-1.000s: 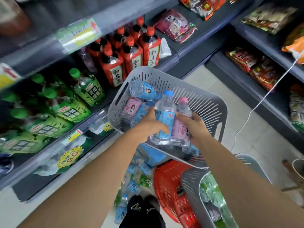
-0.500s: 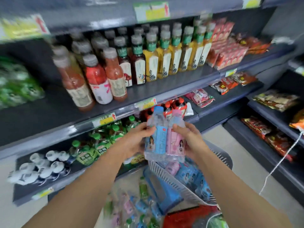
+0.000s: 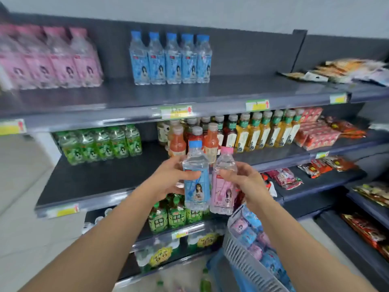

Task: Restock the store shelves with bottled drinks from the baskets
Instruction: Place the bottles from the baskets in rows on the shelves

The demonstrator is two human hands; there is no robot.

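My left hand (image 3: 168, 175) grips a blue-labelled water bottle (image 3: 196, 180) with a blue cap. My right hand (image 3: 245, 178) grips a pink-labelled water bottle (image 3: 224, 186) with a pink cap. Both bottles stand upright, side by side, in front of the middle shelf. On the top shelf (image 3: 231, 89) stands a row of matching blue bottles (image 3: 170, 60), with matching pink bottles (image 3: 52, 60) to their left. A grey basket (image 3: 244, 260) at the lower right holds several more blue and pink bottles.
The middle shelf (image 3: 94, 178) carries green bottles (image 3: 99, 142) on the left and orange, red and yellow drinks (image 3: 242, 131) on the right. Green tea bottles (image 3: 168, 213) fill the shelf below. Snack packets (image 3: 328, 133) lie on the right-hand shelves. A blue basket (image 3: 219, 268) sits under the grey one.
The two bottles were lifted out of the grey basket and raised to mid-shelf height. My view has tilted up, and the top shelf with blue and pink bottles has come into sight.
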